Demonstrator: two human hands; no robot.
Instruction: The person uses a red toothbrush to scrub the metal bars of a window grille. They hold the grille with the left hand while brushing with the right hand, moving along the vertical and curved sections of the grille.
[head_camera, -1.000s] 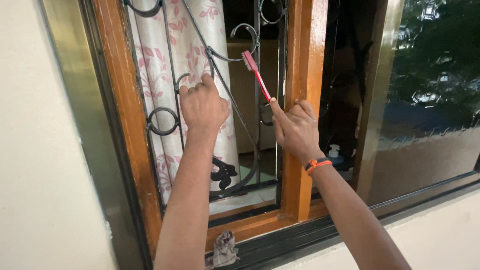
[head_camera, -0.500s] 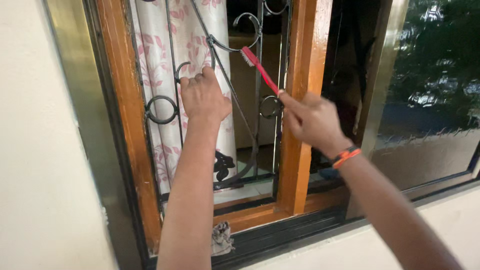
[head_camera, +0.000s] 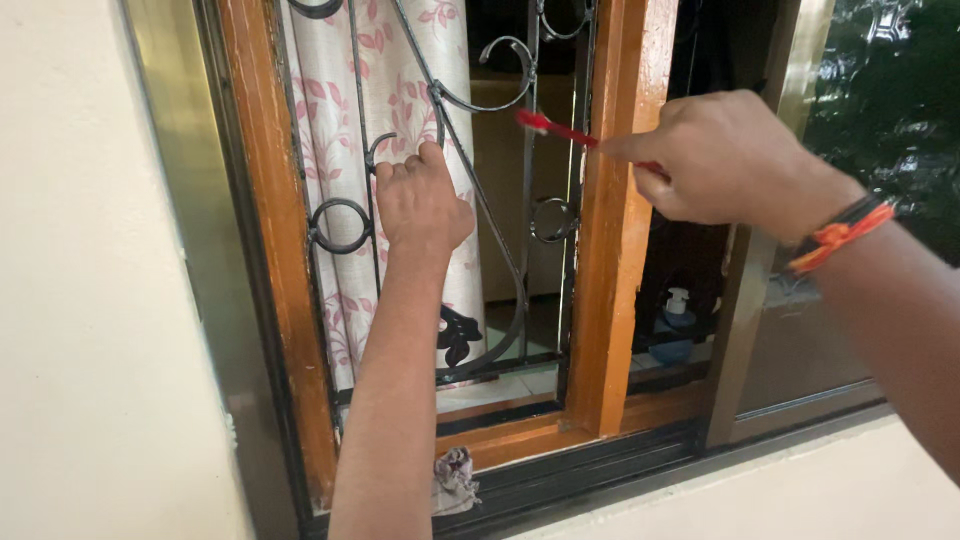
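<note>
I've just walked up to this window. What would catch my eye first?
Probably the red toothbrush, held in the right hand with its head by the black scrolled iron grille, next to the glossy orange-brown wooden frame. The left hand grips the grille in front of a pink-flowered curtain. Down on the sill track lies a crumpled rag.

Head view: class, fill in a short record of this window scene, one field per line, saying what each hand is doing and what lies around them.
Left hand: left hand grips the black iron grille
Right hand: right hand holds a red toothbrush, its head by the grille bars
Frame: orange-brown wooden frame
Behind grille: white curtain with pink flowers
Sill: crumpled rag in the bottom track
Wrist: orange and black bands on the right wrist
</note>
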